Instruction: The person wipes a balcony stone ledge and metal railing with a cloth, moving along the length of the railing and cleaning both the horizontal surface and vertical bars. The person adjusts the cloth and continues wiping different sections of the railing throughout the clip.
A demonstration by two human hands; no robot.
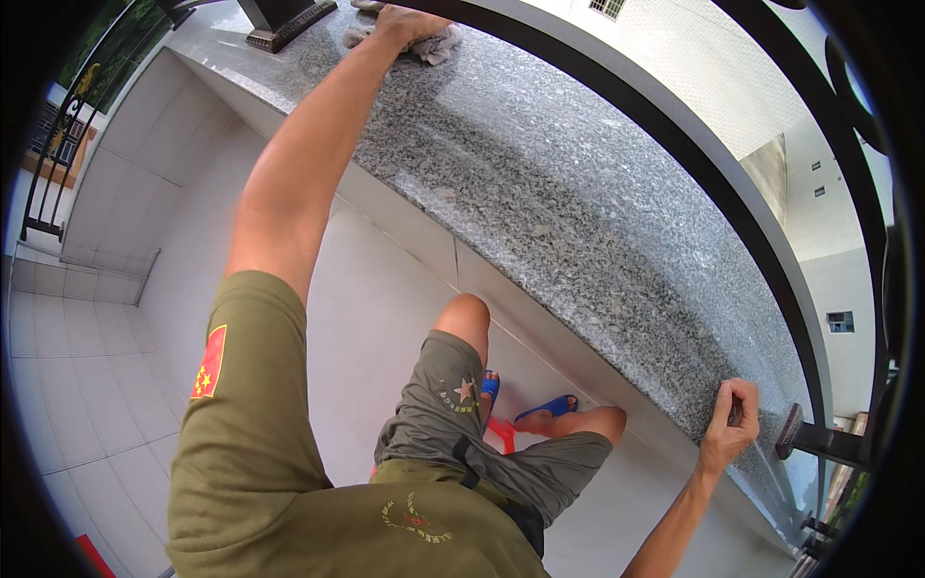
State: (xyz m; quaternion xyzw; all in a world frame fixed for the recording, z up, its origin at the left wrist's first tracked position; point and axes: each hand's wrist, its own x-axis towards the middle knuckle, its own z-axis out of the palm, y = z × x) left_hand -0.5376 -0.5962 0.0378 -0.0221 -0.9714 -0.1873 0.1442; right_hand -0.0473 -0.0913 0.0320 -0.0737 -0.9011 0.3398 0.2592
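At the top of the head view my left arm is stretched far out over a speckled grey granite ledge (pixel 540 222). There my left hand (pixel 409 24) is closed on a crumpled grey cloth (pixel 438 46) pressed against the stone; the picture's rim and the black rail cut off part of its fingers. My right hand (pixel 730 424) rests at the near edge of the ledge, towards the right end. Its fingers are curled in towards the thumb, with a dark hollow between them and no object that I can make out.
A black curved metal rail (pixel 674 116) runs above the ledge's far side. Its posts stand on the granite, one post foot (pixel 289 27) left of the cloth, another post foot (pixel 788 432) just right of my right hand. Below are pale floor tiles (pixel 376 279) and my feet in blue slippers (pixel 547 408).
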